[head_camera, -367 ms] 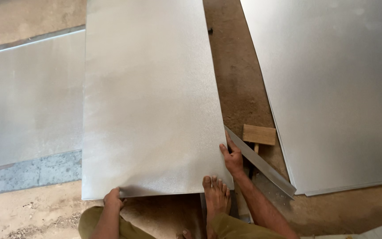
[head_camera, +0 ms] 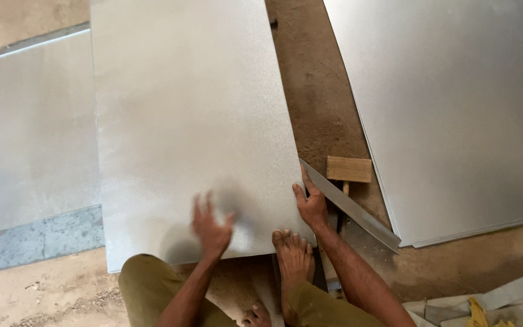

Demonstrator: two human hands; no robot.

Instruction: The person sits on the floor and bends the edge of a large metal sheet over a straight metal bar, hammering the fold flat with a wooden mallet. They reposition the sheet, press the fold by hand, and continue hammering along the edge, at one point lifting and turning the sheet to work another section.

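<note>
Far end of metal sheet (head_camera: 188, 121) cut off by top frame edge. Wooden mallet (head_camera: 349, 169) handle partly hidden behind metal strip (head_camera: 349, 206). Scraps at bottom right corner hard to make out. Left hand (head_camera: 211, 225) motion-blurred, fingers spread, over sheet near its near edge; contact could not be told. Right hand (head_camera: 311, 204) open, fingers against sheet's right edge near corner, gripping nothing. Sheet lay flat on dirt floor (head_camera: 316, 91), bare foot (head_camera: 293, 254) at its near edge.
</note>
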